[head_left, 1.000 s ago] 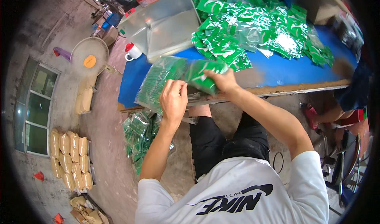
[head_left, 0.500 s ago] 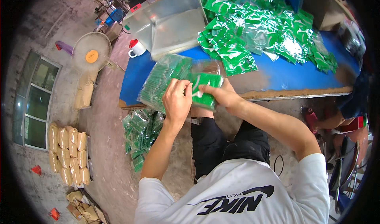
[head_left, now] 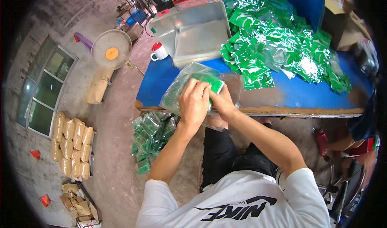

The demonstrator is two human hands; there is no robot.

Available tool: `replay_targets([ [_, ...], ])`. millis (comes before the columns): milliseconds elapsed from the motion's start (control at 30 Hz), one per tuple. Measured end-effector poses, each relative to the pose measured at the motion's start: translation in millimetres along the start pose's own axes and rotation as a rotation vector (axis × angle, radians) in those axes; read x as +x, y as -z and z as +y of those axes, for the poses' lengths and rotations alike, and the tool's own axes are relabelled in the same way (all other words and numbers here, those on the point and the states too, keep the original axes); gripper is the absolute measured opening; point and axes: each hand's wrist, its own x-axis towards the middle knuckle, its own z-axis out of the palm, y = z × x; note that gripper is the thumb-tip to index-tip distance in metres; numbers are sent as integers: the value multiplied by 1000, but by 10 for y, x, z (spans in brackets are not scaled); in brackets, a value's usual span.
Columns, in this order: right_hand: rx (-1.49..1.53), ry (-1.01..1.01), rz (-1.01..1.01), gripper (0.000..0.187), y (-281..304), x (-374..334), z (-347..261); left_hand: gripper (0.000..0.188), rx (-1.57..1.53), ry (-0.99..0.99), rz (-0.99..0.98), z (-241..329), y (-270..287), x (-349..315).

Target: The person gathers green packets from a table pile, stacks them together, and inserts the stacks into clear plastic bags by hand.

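Over the front left edge of the blue table, both of my hands meet at a large clear plastic bag (head_left: 174,92) with green packets inside. My left hand (head_left: 194,102) is closed on the bag, its fingers bent over the top. Against it, my right hand (head_left: 221,101) grips a small stack of green packets (head_left: 212,83), partly hidden by my fingers. Loose clear film spreads out to the right of that hand. How far the stack sits inside the bag cannot be made out.
A big heap of green packets (head_left: 278,42) covers the blue table (head_left: 157,81). Behind the bag are a clear tray (head_left: 201,38) and a red-and-white mug (head_left: 159,52). Filled green bags (head_left: 151,135) lie on the floor; a fan (head_left: 111,50) stands left. Another person's arm (head_left: 338,144) shows far right.
My hands have come together, and the green stack is now more covered by my fingers. The bag has turned and bunched under my left hand. The whole view has shifted, moving the table rightward.
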Motion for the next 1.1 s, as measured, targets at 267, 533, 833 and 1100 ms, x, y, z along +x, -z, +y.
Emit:
replay_targets([
  [267,-87,-340,-574,58,319,503,-299,21,-184,63,50,47,1,27],
  [533,-456,-248,-102,94,51,294,-511,72,-1149,965,-462,-2278,179,-269],
  [833,-587,142,-48,93,330,347,-159,65,-1116,700,-512,-1912,44,-397],
  [1100,-764,404,-265,93,767,401,-57,80,-1213,736,-494,-1606,-73,-245],
])
